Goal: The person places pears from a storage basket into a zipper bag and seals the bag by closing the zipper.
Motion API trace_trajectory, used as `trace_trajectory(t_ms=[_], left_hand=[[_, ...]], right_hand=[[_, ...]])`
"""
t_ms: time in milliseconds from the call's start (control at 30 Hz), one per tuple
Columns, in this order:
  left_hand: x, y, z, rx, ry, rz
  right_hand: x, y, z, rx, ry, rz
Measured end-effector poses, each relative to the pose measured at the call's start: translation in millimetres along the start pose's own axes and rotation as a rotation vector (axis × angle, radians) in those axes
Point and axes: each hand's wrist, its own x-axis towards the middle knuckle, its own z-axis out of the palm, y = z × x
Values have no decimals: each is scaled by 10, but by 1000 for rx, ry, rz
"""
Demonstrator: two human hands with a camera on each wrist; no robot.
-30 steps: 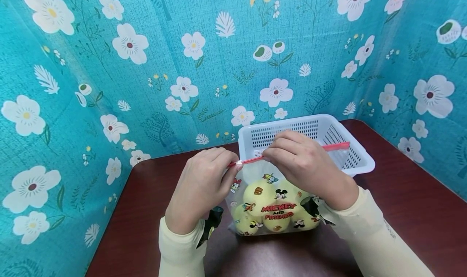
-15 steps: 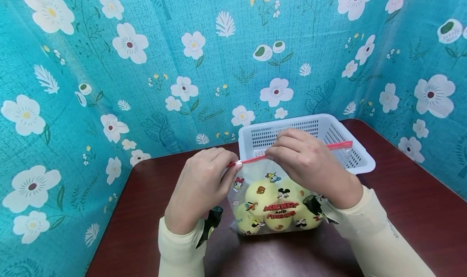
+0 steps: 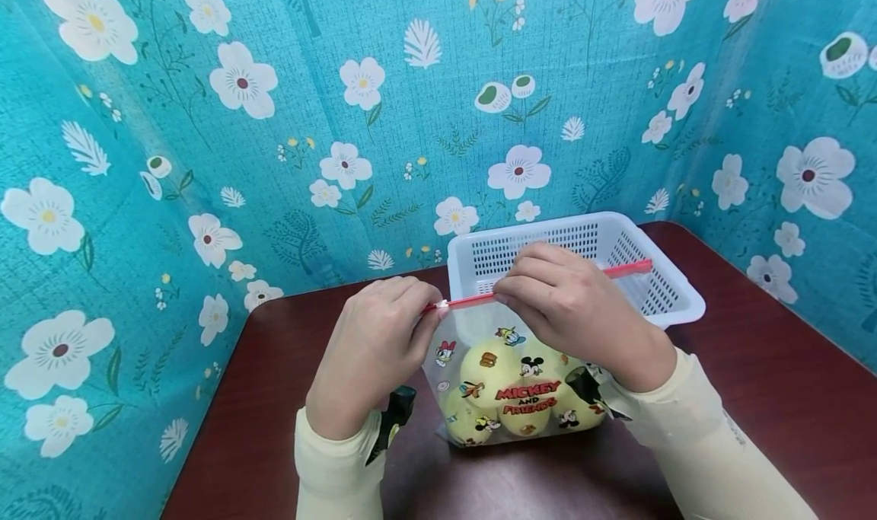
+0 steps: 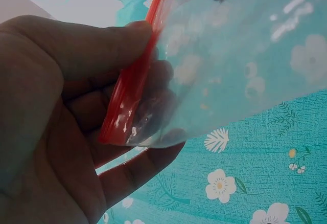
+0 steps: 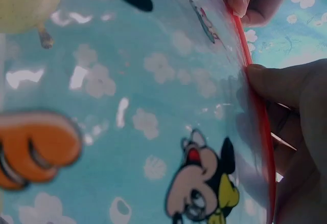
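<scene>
A clear zip bag (image 3: 527,390) with cartoon prints and a red zip strip (image 3: 473,301) stands upright on the table. Several round, pale yellow fruits (image 3: 483,364) fill its lower part; one shows a brown stem in the right wrist view. My left hand (image 3: 377,345) pinches the strip's left end, its thumb lying along the red band (image 4: 122,101) in the left wrist view. Farther right, my right hand (image 3: 575,311) pinches the same strip between thumb and fingers. The strip runs taut between both hands, and its red tail sticks out past my right hand.
Behind the bag sits a pale blue plastic basket (image 3: 688,307) with slotted walls, partly covered by my right hand. The dark reddish table (image 3: 274,398) meets a teal flowered curtain (image 3: 411,124) at the back and sides.
My right hand has shifted slightly right along with the strip, then back left. My left hand has drifted a little left, still pinching the strip's end.
</scene>
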Motion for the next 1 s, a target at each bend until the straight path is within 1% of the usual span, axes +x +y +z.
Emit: trace_trajectory(t_ms=[167, 467, 667, 767, 1000], left_hand=[[2, 2, 0, 4, 6, 4], [18, 22, 7, -23, 14, 22], [17, 23, -1, -19, 6, 19], [16, 22, -3, -21, -1, 18], [24, 31, -4, -58, 6, 39]], right_hand=[[14, -40, 46, -7, 0, 23], [67, -171, 217, -4, 9, 35], [61, -181, 218, -28, 0, 48], [58, -160, 202, -39, -2, 33], [56, -117, 164, -36, 34, -27]])
